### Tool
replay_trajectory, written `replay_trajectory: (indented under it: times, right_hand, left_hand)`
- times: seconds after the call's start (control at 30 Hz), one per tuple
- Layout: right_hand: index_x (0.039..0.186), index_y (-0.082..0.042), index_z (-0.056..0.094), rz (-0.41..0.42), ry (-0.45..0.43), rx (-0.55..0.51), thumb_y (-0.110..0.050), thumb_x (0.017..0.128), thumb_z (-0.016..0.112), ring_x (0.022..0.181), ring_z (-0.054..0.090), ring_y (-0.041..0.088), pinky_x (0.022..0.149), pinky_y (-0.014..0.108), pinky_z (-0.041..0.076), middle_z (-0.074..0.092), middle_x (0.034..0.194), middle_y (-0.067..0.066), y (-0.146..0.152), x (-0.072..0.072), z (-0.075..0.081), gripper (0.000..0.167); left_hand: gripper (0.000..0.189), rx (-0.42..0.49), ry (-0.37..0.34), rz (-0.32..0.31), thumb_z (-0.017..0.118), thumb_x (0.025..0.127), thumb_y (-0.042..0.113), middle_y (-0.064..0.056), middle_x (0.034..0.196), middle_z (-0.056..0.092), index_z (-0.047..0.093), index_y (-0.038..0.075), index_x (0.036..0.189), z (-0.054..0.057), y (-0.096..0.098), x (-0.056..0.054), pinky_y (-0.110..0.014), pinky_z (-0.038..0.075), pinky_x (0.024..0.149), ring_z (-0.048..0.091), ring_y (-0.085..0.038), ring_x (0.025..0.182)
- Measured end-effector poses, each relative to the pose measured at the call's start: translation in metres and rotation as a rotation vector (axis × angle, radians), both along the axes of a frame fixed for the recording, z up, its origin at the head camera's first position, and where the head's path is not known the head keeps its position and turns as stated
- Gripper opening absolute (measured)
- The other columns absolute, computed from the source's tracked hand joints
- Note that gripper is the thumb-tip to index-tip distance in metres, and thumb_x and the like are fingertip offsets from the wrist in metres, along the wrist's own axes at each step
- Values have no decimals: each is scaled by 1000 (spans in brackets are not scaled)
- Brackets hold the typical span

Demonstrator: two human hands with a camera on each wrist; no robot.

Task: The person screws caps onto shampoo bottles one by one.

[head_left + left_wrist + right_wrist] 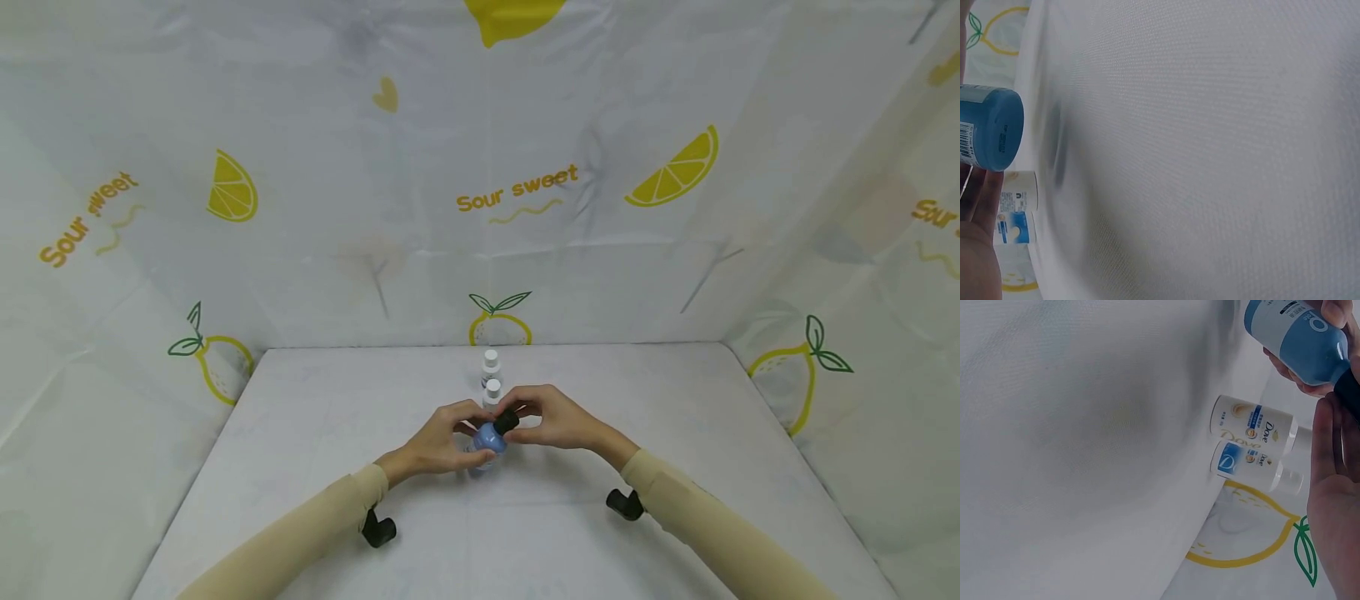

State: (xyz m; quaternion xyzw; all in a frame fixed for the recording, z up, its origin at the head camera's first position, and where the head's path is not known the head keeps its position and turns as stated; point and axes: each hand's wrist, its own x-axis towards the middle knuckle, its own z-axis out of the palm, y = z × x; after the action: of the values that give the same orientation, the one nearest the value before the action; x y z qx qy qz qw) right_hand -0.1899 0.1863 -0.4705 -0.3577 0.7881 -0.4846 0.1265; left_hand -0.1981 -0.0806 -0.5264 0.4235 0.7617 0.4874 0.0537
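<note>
A blue bottle (489, 438) with a pale label and a black cap (506, 422) is tilted, its cap end toward the upper right in the head view. My left hand (441, 443) grips the bottle's body, thumb on the near side. The fingers and thumb of my right hand (557, 419) pinch the black cap. Seen by the left wrist camera, the base of the blue bottle (1005, 129) is exposed and raised off the table. The right wrist view shows the label on the bottle (1285, 328) and the cap (1349, 394) against my right fingers.
Two white Dove bottles with white caps, a nearer one (492, 393) and a farther one (491, 367), stand upright just behind my hands. A white cloth covers the table (337, 400). Lemon-printed white sheeting (315, 275) rises at the back and both sides.
</note>
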Motion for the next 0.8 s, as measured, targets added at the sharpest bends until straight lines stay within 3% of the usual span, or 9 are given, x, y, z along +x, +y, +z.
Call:
replay_trajectory:
  times: [0.43, 0.8]
  right_hand:
    - [117, -14, 76, -97, 29, 42, -19, 91, 90, 104, 73, 6, 101, 24, 63, 80, 116, 3, -5, 0, 0, 31]
    - [110, -11, 77, -153, 81, 47, -25, 89, 92, 95, 72, 6, 93, 23, 64, 80, 106, 3, -8, 3, -1, 29]
  left_hand:
    - [45, 16, 7, -2, 86, 90, 11, -14, 119, 73, 70, 1, 131, 1, 1, 0, -28, 68, 89, 74, -16, 107]
    - [47, 4, -14, 10, 87, 90, 13, -12, 120, 73, 70, 3, 133, -3, -1, 1, -27, 68, 91, 73, -14, 110]
